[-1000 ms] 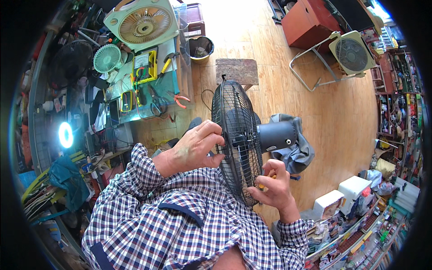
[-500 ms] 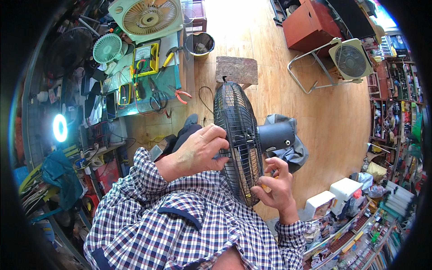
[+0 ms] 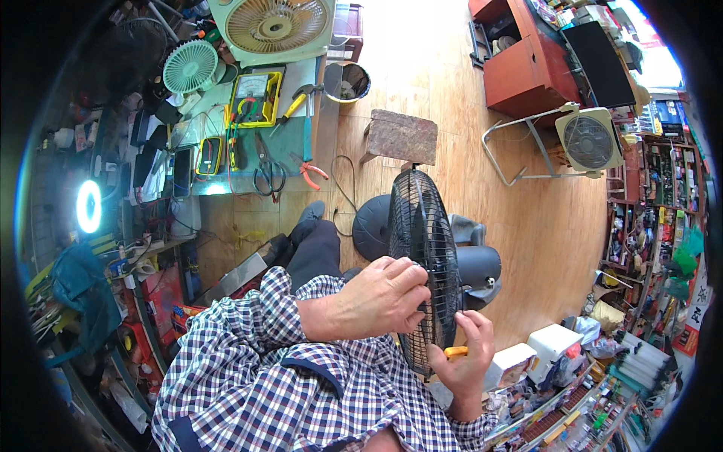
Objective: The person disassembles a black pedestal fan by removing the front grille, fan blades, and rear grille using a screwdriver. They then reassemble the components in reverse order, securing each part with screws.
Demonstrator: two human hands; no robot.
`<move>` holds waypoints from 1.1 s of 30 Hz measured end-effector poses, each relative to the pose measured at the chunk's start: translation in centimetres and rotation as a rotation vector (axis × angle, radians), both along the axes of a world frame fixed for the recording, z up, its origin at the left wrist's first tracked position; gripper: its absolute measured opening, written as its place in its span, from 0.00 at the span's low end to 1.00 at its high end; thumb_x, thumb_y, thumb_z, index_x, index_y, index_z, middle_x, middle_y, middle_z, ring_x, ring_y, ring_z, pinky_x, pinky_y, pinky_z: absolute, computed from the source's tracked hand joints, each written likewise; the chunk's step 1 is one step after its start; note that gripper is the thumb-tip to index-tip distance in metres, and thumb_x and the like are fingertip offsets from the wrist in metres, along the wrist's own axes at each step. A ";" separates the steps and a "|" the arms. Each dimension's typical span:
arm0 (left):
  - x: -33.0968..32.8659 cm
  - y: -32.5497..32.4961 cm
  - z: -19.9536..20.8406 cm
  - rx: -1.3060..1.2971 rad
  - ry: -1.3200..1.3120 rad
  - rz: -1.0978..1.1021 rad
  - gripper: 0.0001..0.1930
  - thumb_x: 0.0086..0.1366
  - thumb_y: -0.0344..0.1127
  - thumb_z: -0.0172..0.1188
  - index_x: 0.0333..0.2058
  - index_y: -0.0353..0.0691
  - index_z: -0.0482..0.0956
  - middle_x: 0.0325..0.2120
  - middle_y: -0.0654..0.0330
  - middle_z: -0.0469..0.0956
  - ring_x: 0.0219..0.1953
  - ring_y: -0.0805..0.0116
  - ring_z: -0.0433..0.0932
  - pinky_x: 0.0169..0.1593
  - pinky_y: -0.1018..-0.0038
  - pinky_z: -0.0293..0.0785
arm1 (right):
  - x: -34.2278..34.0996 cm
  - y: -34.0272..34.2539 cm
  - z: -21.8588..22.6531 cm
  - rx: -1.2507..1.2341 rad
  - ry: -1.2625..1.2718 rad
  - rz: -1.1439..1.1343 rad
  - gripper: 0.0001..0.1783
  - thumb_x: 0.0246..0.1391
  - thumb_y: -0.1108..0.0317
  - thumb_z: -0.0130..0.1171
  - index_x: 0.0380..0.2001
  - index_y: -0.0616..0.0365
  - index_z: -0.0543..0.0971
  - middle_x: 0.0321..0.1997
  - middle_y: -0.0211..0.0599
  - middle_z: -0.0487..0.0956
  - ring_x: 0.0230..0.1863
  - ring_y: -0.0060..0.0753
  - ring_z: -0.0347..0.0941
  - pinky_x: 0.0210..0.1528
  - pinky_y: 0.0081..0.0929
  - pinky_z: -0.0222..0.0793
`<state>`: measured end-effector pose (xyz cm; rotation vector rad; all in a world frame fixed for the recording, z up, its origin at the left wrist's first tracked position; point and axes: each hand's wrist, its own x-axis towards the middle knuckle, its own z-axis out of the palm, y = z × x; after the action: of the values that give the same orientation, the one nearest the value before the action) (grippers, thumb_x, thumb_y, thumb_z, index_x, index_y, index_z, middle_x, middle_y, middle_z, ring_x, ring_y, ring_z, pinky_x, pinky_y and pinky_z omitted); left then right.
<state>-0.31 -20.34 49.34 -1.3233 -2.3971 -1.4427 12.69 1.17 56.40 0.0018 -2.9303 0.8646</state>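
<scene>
A black pedestal-type fan (image 3: pixel 425 252) stands edge-on in front of me, its wire cage between my hands and its dark motor housing (image 3: pixel 480 267) pointing right. My left hand (image 3: pixel 380 297) is closed, its curled fingers against the front side of the cage. On the rear side, my right hand (image 3: pixel 467 354) has thumb and forefinger near the cage's lower rim. A yellow handle (image 3: pixel 456 352) lies within that right hand; what tool it belongs to is hidden. The fan's round black base (image 3: pixel 371 226) shows behind the cage, on the floor.
A rough stool (image 3: pixel 403 137) stands beyond the fan. On the workbench at left lie a yellow multimeter (image 3: pixel 256 98), scissors (image 3: pixel 269 169), red-handled pliers (image 3: pixel 310 175) and a hammer (image 3: pixel 296 104). A box fan (image 3: pixel 589 141) on a metal frame stands at right, near crowded shelves.
The view has shifted, and the fan sits lower and further right in it, with its round base now showing. My right fingers have come closer to the cage rim.
</scene>
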 end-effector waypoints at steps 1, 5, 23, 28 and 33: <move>-0.1 0.2 0.2 -0.002 0.005 0.005 0.14 0.57 0.40 0.69 0.39 0.41 0.80 0.44 0.59 0.74 0.49 0.61 0.77 0.49 0.63 0.75 | 0.1 0.1 0.1 -0.040 -0.045 -0.043 0.41 0.36 0.60 0.85 0.56 0.62 0.80 0.54 0.51 0.79 0.52 0.53 0.79 0.52 0.44 0.77; -0.6 0.2 0.3 0.027 0.000 -0.050 0.13 0.58 0.40 0.69 0.38 0.41 0.80 0.43 0.60 0.73 0.48 0.62 0.76 0.49 0.64 0.74 | 0.4 0.2 1.0 -0.168 -0.194 -0.171 0.43 0.35 0.61 0.85 0.57 0.62 0.79 0.54 0.44 0.76 0.46 0.39 0.76 0.45 0.32 0.74; -13.2 10.3 -30.9 0.600 -1.244 0.297 0.15 0.79 0.42 0.60 0.51 0.36 0.85 0.40 0.61 0.85 0.44 0.70 0.81 0.49 0.71 0.77 | -1.0 -1.0 1.3 -0.048 -0.014 -0.164 0.55 0.46 0.24 0.73 0.58 0.64 0.72 0.46 0.41 0.71 0.47 0.39 0.66 0.50 0.37 0.64; -16.2 13.7 -34.4 0.693 -1.797 -0.262 0.14 0.76 0.47 0.65 0.50 0.45 0.87 0.40 0.69 0.86 0.41 0.78 0.80 0.42 0.77 0.74 | -1.9 -1.9 1.3 0.075 0.104 -0.041 0.51 0.59 0.30 0.66 0.60 0.73 0.75 0.52 0.57 0.80 0.49 0.55 0.76 0.55 0.52 0.71; -19.0 13.5 -34.8 0.686 -1.878 -0.573 0.11 0.75 0.46 0.66 0.42 0.45 0.86 0.31 0.70 0.86 0.25 0.82 0.79 0.23 0.82 0.67 | 1.1 -0.8 -0.2 -0.112 0.156 -0.173 0.57 0.55 0.28 0.67 0.70 0.67 0.68 0.61 0.58 0.77 0.57 0.48 0.75 0.63 0.47 0.67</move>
<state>-19.32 -6.81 14.53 -0.1649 -0.9471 -4.2730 13.80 0.41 56.22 -0.1803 -2.6871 0.9526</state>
